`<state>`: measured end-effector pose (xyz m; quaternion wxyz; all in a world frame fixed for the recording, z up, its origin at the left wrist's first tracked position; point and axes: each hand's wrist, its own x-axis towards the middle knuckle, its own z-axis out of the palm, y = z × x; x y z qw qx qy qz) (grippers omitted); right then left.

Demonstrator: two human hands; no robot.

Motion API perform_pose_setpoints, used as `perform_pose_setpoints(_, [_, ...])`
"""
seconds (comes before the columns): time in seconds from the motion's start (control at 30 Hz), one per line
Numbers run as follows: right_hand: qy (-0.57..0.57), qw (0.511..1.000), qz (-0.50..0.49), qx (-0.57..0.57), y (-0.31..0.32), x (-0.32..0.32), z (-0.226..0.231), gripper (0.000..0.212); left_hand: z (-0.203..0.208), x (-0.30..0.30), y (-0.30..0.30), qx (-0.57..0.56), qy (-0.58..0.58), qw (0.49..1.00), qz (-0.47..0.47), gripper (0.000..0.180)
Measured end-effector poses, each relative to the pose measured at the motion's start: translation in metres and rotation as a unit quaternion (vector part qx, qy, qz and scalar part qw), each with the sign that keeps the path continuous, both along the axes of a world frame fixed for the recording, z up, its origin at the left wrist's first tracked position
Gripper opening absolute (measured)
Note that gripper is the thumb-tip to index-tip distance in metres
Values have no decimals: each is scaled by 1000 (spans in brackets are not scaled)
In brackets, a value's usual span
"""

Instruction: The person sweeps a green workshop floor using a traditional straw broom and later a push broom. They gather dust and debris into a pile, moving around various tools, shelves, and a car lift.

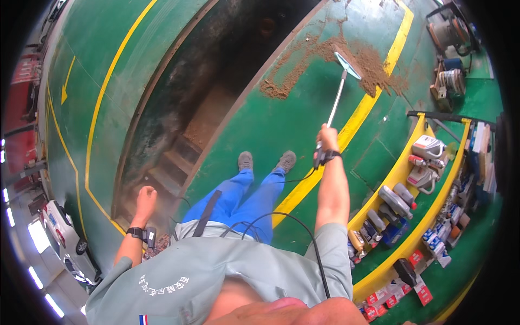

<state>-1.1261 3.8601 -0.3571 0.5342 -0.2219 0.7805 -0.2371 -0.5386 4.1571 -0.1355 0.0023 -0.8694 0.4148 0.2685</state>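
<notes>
The right hand (pixel 328 138) is closing around the near end of the wiper (pixel 337 98), its fingers wrapping the handle. The pole is running away from that hand, forward and slightly to the right, with its long axis nearly continuing the line of the forearm. At the far end the pale blue blade (pixel 352 69) is lying crosswise to the pole, slanting from far left to near right, on the green floor (pixel 260 124). The dirt (pixel 374 65) is spreading around the blade: a thick heap is sitting beyond it and to its right, partly covering the yellow line (pixel 355 124), while a thinner band is trailing left toward the pit (pixel 227 65). The left hand (pixel 145 201) is hanging well apart from the wiper, fingers curling, nothing showing in it; how tightly it is closing, I cannot tell.
</notes>
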Motion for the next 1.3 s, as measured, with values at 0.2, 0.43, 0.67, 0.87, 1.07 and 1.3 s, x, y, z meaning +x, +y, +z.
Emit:
perform_pose_setpoints(0.2, [46, 987, 152, 16, 167, 135, 50, 55, -18, 12, 48, 17, 20, 997, 67, 28])
perform_pose_setpoints(0.43, [-151, 960, 111, 208, 260, 253, 71, 31, -32, 31, 82, 21, 14, 995, 100, 26])
perform_pose_setpoints(0.67, [-201, 963, -76, 164, 218, 393, 31, 33, -21, 34, 78, 7, 5, 993, 119, 26])
perform_pose_setpoints(0.87, [-264, 952, -137, 67, 72, 380, 7, 37, -16, 17, 28, 41, 1, 987, 152, 29])
perform_pose_setpoints(1.07, [-247, 960, -119, 58, -118, 228, -34, 35, -21, -21, -57, 31, -24, 992, 122, 30])
perform_pose_setpoints(1.3, [-237, 962, -125, -46, -406, -86, -5, 22, -14, -123, -214, 43, -13, 990, 130, 28])
